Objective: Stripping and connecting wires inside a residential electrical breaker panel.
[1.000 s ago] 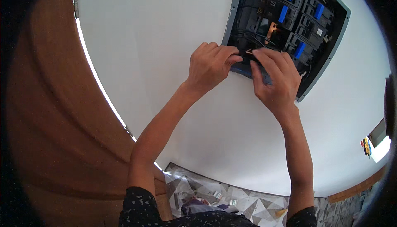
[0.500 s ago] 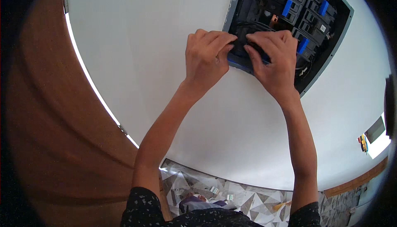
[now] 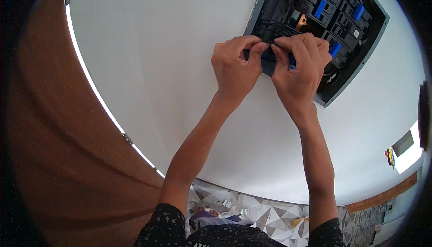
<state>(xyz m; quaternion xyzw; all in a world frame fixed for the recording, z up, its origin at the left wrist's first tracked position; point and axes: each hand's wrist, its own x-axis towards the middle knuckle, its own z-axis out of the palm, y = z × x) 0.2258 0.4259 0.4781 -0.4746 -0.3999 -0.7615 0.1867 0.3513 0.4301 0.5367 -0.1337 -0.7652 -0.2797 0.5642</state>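
Observation:
A grey-framed electrical panel box (image 3: 260, 4) is set in the white wall at the upper right. Inside it are black circuit breakers (image 3: 344, 27) with several blue levers (image 3: 320, 9). At the box's lower left corner, my left hand (image 3: 236, 67) and my right hand (image 3: 300, 64) almost meet, thumbs and fingers pinched. A thin black wire (image 3: 269, 43) shows between the fingertips, and both hands seem to grip it. My right hand covers part of the lower breakers.
More black wires (image 3: 275, 24) run down the left inside of the box. Brown curtain-like cloth (image 3: 90, 157) hangs on the left. Below lies a patterned tile floor (image 3: 270, 217) with small pale packets (image 3: 244, 211). Small colourful items (image 3: 389, 157) sit at the far right.
My hands have drawn closer together, the left one moving right, and the thumbs now come up near each other. The black wire now shows between them. The box has shifted slightly right in view.

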